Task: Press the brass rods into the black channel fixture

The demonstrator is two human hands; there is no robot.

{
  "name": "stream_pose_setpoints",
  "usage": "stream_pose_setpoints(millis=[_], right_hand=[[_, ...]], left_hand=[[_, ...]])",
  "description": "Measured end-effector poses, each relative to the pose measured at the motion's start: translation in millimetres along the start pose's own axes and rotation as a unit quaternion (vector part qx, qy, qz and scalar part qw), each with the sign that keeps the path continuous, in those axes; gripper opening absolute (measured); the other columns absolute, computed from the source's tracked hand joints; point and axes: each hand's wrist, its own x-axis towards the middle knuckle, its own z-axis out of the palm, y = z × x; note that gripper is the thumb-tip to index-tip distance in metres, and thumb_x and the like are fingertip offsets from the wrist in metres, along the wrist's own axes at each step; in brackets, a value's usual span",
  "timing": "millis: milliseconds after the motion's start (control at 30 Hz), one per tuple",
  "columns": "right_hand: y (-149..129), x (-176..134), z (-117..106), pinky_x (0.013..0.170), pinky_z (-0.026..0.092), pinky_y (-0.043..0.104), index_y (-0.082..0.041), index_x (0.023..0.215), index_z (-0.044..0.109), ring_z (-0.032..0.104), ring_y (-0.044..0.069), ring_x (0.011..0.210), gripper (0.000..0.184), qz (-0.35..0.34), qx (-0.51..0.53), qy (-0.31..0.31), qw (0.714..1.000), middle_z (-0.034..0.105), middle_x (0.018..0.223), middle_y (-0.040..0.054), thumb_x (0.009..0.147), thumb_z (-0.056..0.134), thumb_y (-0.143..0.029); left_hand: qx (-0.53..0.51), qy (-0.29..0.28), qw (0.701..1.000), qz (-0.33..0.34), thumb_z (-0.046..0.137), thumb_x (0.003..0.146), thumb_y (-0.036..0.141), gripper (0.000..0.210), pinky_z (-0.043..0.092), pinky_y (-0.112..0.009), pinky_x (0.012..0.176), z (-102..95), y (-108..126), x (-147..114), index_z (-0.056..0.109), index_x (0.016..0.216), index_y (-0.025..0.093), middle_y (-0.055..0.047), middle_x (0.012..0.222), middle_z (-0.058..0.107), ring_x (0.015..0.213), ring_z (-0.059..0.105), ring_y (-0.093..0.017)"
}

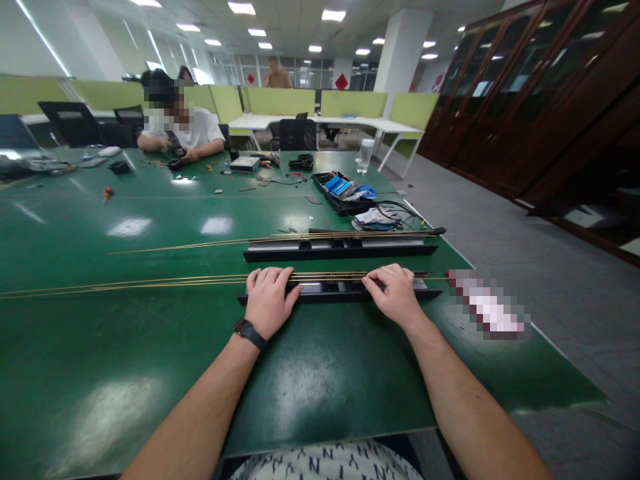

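Observation:
In the head view a long black rail (325,297) with a grey inner strip lies crosswise on the green table in front of me. Thin gold-coloured rods (200,280) run along its far side and reach well past its left end. My left hand (270,297), a dark watch at its wrist, grips the rail's left part, fingers over the far edge and thumb on the near side. Near the right end, my right hand (395,291) is closed, thumb and forefinger pinching at the rods. Its fingertips are partly hidden. A second black rail (345,251) with similar rods lies just beyond.
A blurred pinkish object (487,307) lies by the right edge. Farther back are a black tray (330,193) with blue packs, gloves (377,219) with cables, and a clear cup (366,155). Across the table a person in a white shirt (200,127) handles a dark device.

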Motion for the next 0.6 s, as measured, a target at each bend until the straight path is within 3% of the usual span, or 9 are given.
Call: stream_pose_setpoints(millis=[600], right_hand=[[-5.7, -0.3, -2.8, 0.090, 0.029, 0.043, -0.024, 0.082, 0.070, 0.058, 0.023, 0.095, 0.027, -0.003, -0.006, -0.005, 1.000, 0.074, 0.088, 0.0034, 0.095, 0.055, -0.043]], left_hand=[[-0.004, -0.002, 1.000, -0.003, 0.056, 0.098, 0.046, 0.036, 0.033, -0.051, 0.109, -1.7, 0.7, 0.2, 0.064, 0.125, 0.023, -0.011, 0.117, 0.071, 0.116, 0.060, -0.030]])
